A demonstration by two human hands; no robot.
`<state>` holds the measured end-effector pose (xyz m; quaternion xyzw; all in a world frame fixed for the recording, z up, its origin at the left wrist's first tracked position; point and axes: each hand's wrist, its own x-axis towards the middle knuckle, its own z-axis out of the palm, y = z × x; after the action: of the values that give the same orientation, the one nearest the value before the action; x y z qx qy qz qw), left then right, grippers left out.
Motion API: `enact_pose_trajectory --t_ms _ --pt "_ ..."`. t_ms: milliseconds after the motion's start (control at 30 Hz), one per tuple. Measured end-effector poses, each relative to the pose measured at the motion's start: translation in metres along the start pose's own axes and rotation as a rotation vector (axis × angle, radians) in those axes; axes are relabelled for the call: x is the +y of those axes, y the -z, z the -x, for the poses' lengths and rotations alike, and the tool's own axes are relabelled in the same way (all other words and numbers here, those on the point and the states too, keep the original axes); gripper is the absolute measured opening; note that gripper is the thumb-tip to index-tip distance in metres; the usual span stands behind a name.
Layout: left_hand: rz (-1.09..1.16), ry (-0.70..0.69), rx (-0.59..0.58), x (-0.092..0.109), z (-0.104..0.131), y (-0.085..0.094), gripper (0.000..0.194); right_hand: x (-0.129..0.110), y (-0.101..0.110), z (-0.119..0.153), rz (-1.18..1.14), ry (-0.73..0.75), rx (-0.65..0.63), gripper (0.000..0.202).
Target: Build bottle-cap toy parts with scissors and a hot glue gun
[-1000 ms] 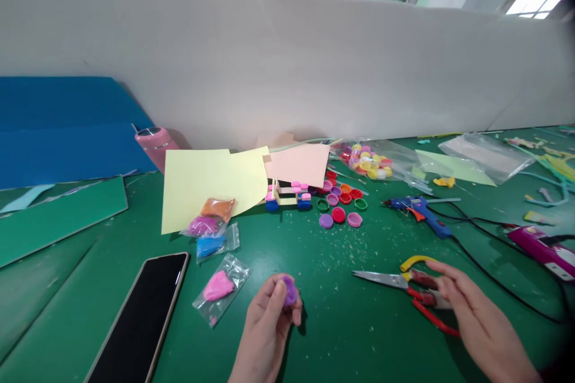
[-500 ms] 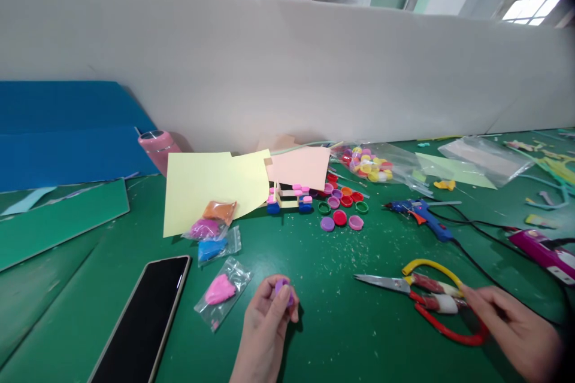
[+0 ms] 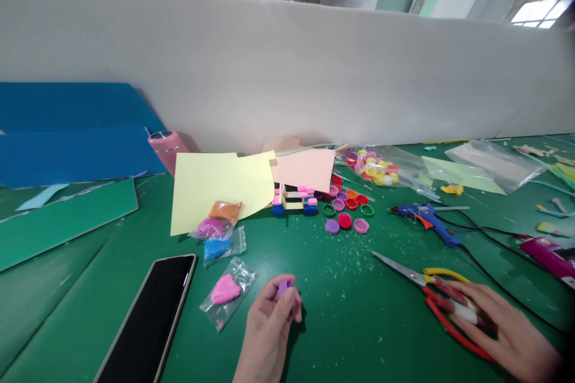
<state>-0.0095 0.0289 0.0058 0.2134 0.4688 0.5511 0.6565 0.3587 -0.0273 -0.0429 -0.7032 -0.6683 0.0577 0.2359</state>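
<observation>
Between thumb and fingers, my left hand [image 3: 268,318] pinches a small purple plastic cap [image 3: 284,285] just above the green table. My right hand [image 3: 505,326] is closed around the handles of a pair of scissors [image 3: 406,270], one handle yellow and one red. Its thumb and fingertips are partly hidden behind the handles. The blades lie together and point to the upper left. Beside my left hand lies a clear bag of pink clay [image 3: 226,289]. Loose coloured bottle caps [image 3: 344,221] are spread farther back.
A black phone [image 3: 150,317] lies at left. A small stick model with blue wheels [image 3: 294,200] stands by yellow paper [image 3: 215,179]. At right are a blue glue gun [image 3: 431,221] with its cord and a bag of caps [image 3: 372,166]. A pink bottle [image 3: 168,149] leans near the white partition.
My right hand has moved from the end of the scissors' handles to wrap round them, and the scissors have turned with their tip swinging away from me. My left hand keeps the purple cap.
</observation>
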Motion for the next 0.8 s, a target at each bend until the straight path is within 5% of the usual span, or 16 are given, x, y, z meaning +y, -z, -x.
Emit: enact_pose_trajectory --t_ms 100,200,333,533,633,800 --pt "-0.009 0.016 -0.009 -0.001 0.000 0.002 0.030 0.025 0.003 0.003 0.099 0.031 -0.088 0.043" --pt "-0.018 0.032 -0.061 -0.002 0.000 0.002 0.028 0.018 0.010 -0.005 0.219 -0.005 0.045 0.042" --pt "-0.034 0.048 -0.165 -0.005 0.000 0.003 0.024 -0.056 0.011 -0.024 -0.013 -0.007 0.206 0.030" --pt "-0.057 0.074 -0.297 -0.015 0.001 0.006 0.024 -0.188 -0.019 -0.042 -0.377 0.350 -0.110 0.026" --pt "-0.039 0.054 -0.273 -0.014 0.001 0.006 0.024 -0.220 -0.035 -0.049 -0.505 0.501 -0.171 0.029" --pt "-0.100 0.014 -0.185 -0.009 0.000 0.005 0.029 -0.233 -0.055 -0.064 -0.619 0.400 -0.184 0.028"
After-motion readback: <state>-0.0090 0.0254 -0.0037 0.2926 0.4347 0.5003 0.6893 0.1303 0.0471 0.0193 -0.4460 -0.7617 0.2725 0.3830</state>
